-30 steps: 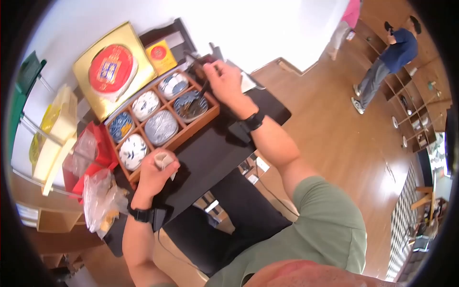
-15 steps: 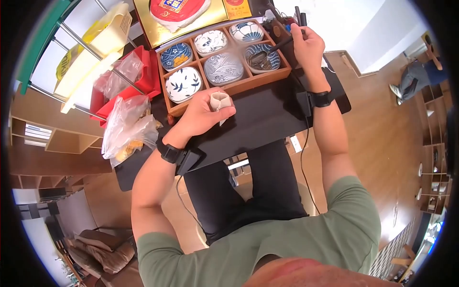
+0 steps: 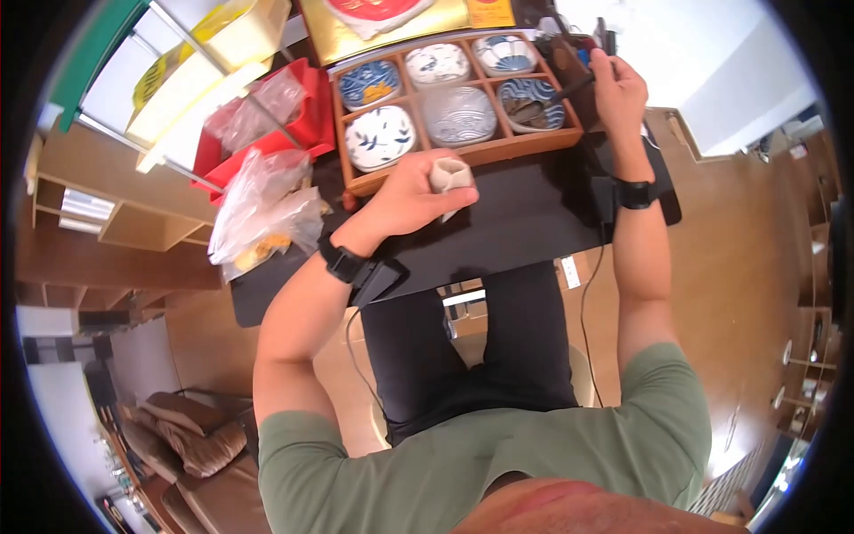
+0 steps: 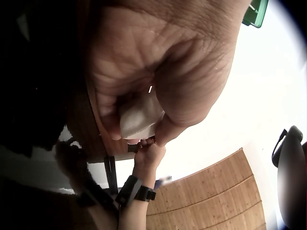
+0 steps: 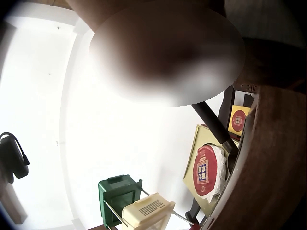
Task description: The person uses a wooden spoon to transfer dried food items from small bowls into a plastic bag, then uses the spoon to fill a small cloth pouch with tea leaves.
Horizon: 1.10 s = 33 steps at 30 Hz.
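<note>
My left hand [image 3: 402, 198] grips a small off-white pouch [image 3: 450, 176], its open top facing up, in front of a divided wooden box [image 3: 525, 148]. Close up in the left wrist view, thumb and fingers curl round the pouch [image 4: 141, 117]. My right hand [image 3: 623, 100], to the right of the box, holds a dark-handled spoon [image 3: 576, 87] that slants down to the blue-patterned bowl [image 3: 519, 86] in the front right compartment. Brown dried pieces lie in that bowl. In the right wrist view the spoon's handle [image 5: 212, 122] shows, while the hand is blurred.
Other patterned bowls, such as a leaf-patterned one [image 3: 381, 138], fill the box. Behind stands a gold box [image 3: 356, 40] with a red round package. Left are a red bin [image 3: 311, 98], a plastic bag [image 3: 253, 214] and a rack. The dark table [image 3: 525, 200] ends before my legs.
The head view has swung round, so the table now lies more level and the people at right have left view. Both hands keep hold of the pouch and spoon.
</note>
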Each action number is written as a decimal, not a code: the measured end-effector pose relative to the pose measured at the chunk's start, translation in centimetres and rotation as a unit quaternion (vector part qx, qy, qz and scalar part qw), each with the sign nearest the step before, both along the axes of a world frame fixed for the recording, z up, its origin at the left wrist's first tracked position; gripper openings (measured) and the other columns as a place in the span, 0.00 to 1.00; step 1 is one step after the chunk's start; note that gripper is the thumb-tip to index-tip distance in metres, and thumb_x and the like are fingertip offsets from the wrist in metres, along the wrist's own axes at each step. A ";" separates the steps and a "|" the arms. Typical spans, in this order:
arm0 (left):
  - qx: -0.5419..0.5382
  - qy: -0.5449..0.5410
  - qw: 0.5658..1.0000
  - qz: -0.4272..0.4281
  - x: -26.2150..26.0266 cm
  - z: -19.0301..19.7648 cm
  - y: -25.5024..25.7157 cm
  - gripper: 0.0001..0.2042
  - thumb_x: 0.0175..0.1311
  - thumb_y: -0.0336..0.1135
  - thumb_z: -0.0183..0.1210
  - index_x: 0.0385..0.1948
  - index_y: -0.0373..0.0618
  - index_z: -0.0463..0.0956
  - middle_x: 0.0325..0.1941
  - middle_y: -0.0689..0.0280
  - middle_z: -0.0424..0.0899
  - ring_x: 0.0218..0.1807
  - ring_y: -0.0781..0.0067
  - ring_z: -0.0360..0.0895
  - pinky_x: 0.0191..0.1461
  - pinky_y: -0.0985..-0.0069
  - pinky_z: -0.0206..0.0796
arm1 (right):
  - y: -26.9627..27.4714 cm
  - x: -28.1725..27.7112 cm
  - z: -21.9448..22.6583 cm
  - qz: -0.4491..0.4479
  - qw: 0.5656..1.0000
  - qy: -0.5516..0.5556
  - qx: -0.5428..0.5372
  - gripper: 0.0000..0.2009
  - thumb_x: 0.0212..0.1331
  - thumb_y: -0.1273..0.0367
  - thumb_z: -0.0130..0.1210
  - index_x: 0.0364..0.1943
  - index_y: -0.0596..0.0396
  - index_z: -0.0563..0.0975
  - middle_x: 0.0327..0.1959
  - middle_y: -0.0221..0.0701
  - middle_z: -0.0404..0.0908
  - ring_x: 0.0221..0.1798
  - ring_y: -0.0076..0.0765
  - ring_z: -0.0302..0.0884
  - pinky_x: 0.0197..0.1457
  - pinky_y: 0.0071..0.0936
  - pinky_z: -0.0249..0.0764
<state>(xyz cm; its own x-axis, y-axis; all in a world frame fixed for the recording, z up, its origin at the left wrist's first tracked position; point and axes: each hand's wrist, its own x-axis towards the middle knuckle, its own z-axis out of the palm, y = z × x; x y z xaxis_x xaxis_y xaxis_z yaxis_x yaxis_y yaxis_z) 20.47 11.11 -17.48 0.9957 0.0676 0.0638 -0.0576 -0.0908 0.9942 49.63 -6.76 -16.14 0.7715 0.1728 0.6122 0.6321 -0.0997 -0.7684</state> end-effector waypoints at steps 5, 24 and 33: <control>-0.002 0.011 1.000 -0.006 -0.1 0.1 0.0 0.07 0.65 0.32 0.68 0.35 0.43 0.77 0.30 0.75 0.80 0.31 0.88 0.74 0.33 0.83 0.67 | -0.5 -0.1 0.3 0.009 1.000 0.023 -0.019 0.17 0.65 0.57 0.63 0.30 0.60 0.84 0.15 0.20 0.74 0.21 0.13 0.65 0.25 0.20 0.63; 0.011 0.012 1.000 -0.009 -0.1 0.1 0.2 0.07 0.65 0.29 0.68 0.38 0.42 0.78 0.34 0.72 0.82 0.35 0.85 0.76 0.39 0.82 0.71 | -0.8 -0.6 0.9 -0.020 0.997 -0.006 -0.073 0.18 0.63 0.56 0.61 0.30 0.60 0.84 0.17 0.28 0.80 0.23 0.21 0.72 0.31 0.26 0.71; 0.008 0.002 1.000 0.004 -0.1 0.3 -0.1 0.07 0.65 0.31 0.68 0.34 0.43 0.78 0.30 0.75 0.80 0.30 0.88 0.74 0.34 0.84 0.68 | -0.9 -1.5 1.8 -0.057 0.993 -0.105 -0.009 0.15 0.66 0.60 0.61 0.33 0.59 0.84 0.17 0.34 0.81 0.20 0.24 0.75 0.29 0.25 0.72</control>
